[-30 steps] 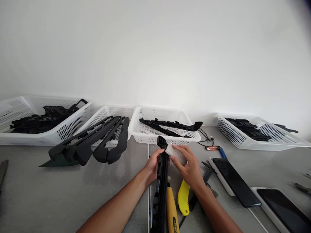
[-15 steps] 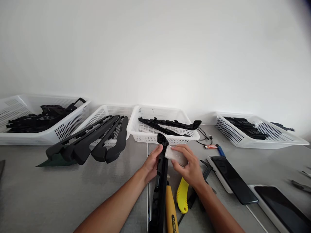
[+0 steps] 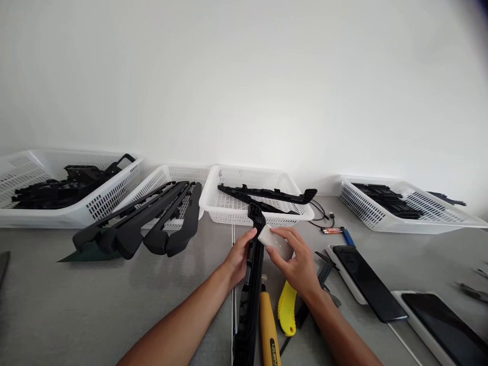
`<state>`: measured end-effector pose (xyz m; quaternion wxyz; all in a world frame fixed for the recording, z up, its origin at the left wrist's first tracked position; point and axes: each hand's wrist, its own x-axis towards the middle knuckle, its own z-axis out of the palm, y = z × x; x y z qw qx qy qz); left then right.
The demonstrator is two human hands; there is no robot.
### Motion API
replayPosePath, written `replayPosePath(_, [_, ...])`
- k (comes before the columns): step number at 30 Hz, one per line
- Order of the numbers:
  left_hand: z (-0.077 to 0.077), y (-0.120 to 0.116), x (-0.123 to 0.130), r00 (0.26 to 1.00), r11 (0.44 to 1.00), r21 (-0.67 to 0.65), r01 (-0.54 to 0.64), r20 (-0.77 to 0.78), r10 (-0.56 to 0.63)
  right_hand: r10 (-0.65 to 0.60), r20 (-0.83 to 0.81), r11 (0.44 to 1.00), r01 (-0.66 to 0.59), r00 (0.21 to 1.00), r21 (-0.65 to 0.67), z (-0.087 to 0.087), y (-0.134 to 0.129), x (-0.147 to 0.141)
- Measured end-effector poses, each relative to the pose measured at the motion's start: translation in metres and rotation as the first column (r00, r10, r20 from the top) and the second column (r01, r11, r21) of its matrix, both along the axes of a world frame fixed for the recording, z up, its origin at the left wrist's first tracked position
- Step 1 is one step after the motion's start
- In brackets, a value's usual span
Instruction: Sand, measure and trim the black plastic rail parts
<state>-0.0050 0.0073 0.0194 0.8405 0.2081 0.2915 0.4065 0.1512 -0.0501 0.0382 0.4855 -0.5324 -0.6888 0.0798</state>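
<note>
My left hand [image 3: 239, 256] is closed around a long black plastic trim piece [image 3: 249, 295], near its bent upper end. The piece runs down toward me, its ribbed side showing. Between the thumb and fingers of my right hand [image 3: 295, 256] is a small whitish block [image 3: 275, 243], its kind unclear. One edge of the block meets the side of the trim piece just below the bend. Under my hands lie a tool with a yellow-orange handle [image 3: 269, 325] and a bright yellow cutter [image 3: 286, 310]. A dark caliper [image 3: 325, 269] is partly hidden behind my right wrist.
White baskets [image 3: 208, 206] holding black parts stand along the wall, one more basket [image 3: 371, 223] at the right. Several dark trim pieces [image 3: 129, 239] lean over a basket at left. Two phones [image 3: 368, 282] rest on white boxes at right, near a blue-and-orange item [image 3: 346, 236] and a cable [image 3: 324, 218].
The whitish block has tilted and shifted slightly up and left against the trim piece. The trim piece's upper end has turned and risen a little. Both hands keep their holds.
</note>
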Motion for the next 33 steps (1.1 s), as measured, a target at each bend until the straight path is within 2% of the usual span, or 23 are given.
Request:
replayPosePath(3, [0.002, 0.001, -0.001, 1.000, 1.000, 0.013, 0.004, 0.015, -0.005, 0.131, 0.044, 0.991, -0.131, 0.990, -0.004, 0.003, -0.004, -0.003])
replayPosePath(5, [0.004, 0.001, -0.002, 0.999, 1.000, 0.016, 0.026, 0.022, -0.027, 0.170, 0.055, 0.985, -0.170, 0.984, -0.005, 0.004, -0.004, -0.004])
replayPosePath(7, [0.004, 0.001, -0.001, 0.999, 0.999, 0.026, 0.018, 0.031, -0.019, 0.146, 0.042, 0.989, -0.146, 0.988, -0.006, 0.003, -0.003, -0.003])
replayPosePath(10, [0.001, 0.000, 0.000, 1.000, 1.000, 0.029, 0.008, 0.021, -0.009, 0.046, 0.007, 0.999, -0.046, 0.999, -0.011, 0.000, 0.001, 0.001])
replayPosePath(14, [-0.003, 0.000, 0.001, 0.998, 0.997, 0.045, 0.061, 0.012, -0.062, -0.047, -0.025, 0.999, 0.046, 0.999, -0.019, -0.003, 0.004, 0.003])
replayPosePath(17, [-0.003, 0.002, 0.001, 0.999, 0.999, 0.000, 0.040, 0.018, -0.040, -0.036, -0.024, 0.999, 0.036, 0.999, 0.006, -0.001, 0.001, 0.000])
replayPosePath(23, [0.000, 0.004, -0.001, 0.997, 0.997, -0.020, 0.076, 0.033, -0.076, 0.145, 0.056, 0.989, -0.146, 0.988, 0.009, 0.002, -0.005, -0.007])
replayPosePath(28, [-0.003, 0.001, -0.001, 0.999, 0.998, 0.055, 0.044, 0.026, -0.045, 0.017, 0.001, 1.000, -0.017, 1.000, -0.005, -0.001, 0.001, -0.001])
replayPosePath(30, [-0.003, -0.001, -0.001, 0.998, 0.998, 0.033, 0.055, 0.025, -0.056, -0.030, -0.016, 1.000, 0.030, 0.999, -0.006, -0.002, 0.003, 0.001])
replayPosePath(33, [-0.001, -0.002, -0.001, 0.998, 0.998, 0.010, 0.059, 0.026, -0.059, -0.033, -0.020, 0.999, 0.033, 0.999, 0.004, -0.002, 0.002, 0.000])
